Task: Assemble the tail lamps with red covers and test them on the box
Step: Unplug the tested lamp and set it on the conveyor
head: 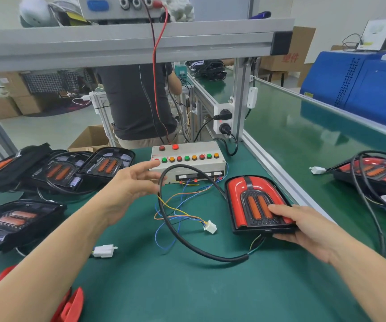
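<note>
Fingers [280,209] of the right hand [303,228] grip the red-covered tail lamp [254,201] on the green tabletop [187,287]; left hand [127,187] hovers open near the test box [187,161].

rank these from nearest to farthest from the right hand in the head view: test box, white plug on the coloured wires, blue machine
1. White plug, just left of the right hand on the mat.
2. Test box, farther back, centre of the bench.
3. Blue machine, far right, beyond the conveyor.
</note>
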Motion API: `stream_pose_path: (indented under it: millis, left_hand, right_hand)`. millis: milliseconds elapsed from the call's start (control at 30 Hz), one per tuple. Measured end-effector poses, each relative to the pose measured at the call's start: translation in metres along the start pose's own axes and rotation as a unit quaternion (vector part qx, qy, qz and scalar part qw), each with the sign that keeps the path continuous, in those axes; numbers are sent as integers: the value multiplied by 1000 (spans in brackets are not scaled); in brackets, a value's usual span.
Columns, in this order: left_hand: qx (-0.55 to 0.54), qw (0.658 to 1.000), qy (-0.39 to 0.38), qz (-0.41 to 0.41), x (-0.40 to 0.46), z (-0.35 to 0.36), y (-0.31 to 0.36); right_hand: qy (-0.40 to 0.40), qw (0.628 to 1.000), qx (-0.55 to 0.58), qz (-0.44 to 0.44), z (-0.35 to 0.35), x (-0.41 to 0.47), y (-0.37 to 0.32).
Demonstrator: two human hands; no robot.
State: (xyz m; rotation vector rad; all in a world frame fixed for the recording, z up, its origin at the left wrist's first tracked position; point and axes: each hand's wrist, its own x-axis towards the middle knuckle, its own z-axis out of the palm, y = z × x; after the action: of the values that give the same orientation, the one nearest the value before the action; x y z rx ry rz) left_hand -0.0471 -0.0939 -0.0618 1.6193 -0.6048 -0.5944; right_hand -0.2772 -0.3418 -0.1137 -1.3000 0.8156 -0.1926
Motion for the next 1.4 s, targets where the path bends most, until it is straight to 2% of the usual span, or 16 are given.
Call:
stream_pose_path:
  millis: [100, 233, 367, 533, 600, 667, 733, 900, 967, 1033, 1067, 1133, 1200, 1267, 1333, 1400]
  left_hand:
    - [-39, 999, -12, -9, 1, -2, -1]
    - [-14, 999, -35, -7, -1, -2, -4]
    - [-2, 1000, 23, 4, 2, 0, -8]
    - [-79, 972, 190, -115, 23, 15, -11]
    - [-106, 960, 193, -174, 30, 17, -9]
    - [-114, 953, 156, -233, 36, 18, -7]
    - [-128, 952, 117, -251, 40, 16, -4]
    - [-89, 965, 122, -215, 43, 25, 7]
    - [-18, 977, 159, -140, 46, 30, 8]
    - [125, 974, 183, -41, 46, 32, -1]
    - [236, 950, 203, 15, 44, 32, -5]
    - [430, 856, 209, 199, 37, 33, -7]
    - [546, 739, 97, 382, 28, 37, -8]
    - [616, 636, -21, 464, 18, 43, -11]
    - [633, 596, -102, 484, 7, 46, -14]
    - [624, 602, -173, 467, -6, 47, -20]
  right_hand:
    - [0, 1000, 3, -2, 0, 0, 1]
    - [4, 1000, 8, -6, -1, 2, 2]
    - [6, 1000, 9, -7, 0, 2, 3]
    - [7, 1000, 13, -11, 1, 2, 4]
    - [7, 1000, 13, -13, 1, 1, 4]
    - [7, 1000, 14, -13, 1, 0, 4]
    - [7, 1000, 16, -13, 1, 0, 4]
    - [8, 1000, 12, -20, 2, 0, 5]
    - [8, 1000, 13, -22, 2, 0, 5]
    - [12, 1000, 16, -24, 3, 0, 5]
    - [14, 999, 16, -25, 3, 0, 6]
    - [15, 999, 17, -25, 2, -1, 6]
    - [16, 1000, 15, -23, 3, -1, 6]
    - [18, 1000, 13, -22, 3, -1, 5]
    - [19, 1000, 12, -22, 3, -1, 5]
    - [19, 1000, 11, -21, 3, -1, 4]
